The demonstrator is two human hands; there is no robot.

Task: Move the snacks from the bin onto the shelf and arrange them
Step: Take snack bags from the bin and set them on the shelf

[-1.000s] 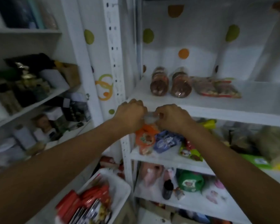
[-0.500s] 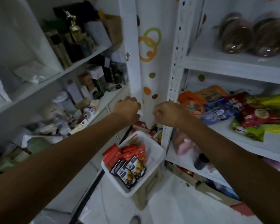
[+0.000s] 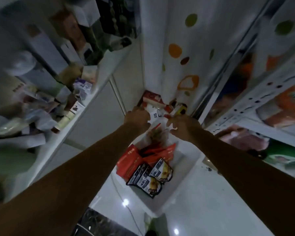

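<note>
In the head view, the person is looking down into a white bin (image 3: 190,161) that is sitting on the pale floor (image 3: 211,193) between two shelf units. The left hand (image 3: 138,118) is hovering over the bin's far edge with its fingers curling under the palm. The blur is hiding whether they are pinching anything, so I cannot tell. The right hand (image 3: 183,125) is hovering just beside it over the far right corner, its fingers spreading apart and gripping nothing. A blurred packet (image 3: 157,135) with a red top is showing between and below the two hands at the bin's far end; whether either hand is touching it is unclear. Red packets (image 3: 131,160) are lying along the bin's left wall, and dark packets (image 3: 150,176) are overlapping them toward the near left edge. The shelf (image 3: 255,99) is rising at the right, already carrying orange packets (image 3: 291,101) on one board and a green packet (image 3: 286,155) on a lower board. Boxes (image 3: 82,86) are crowding the left unit.
</note>
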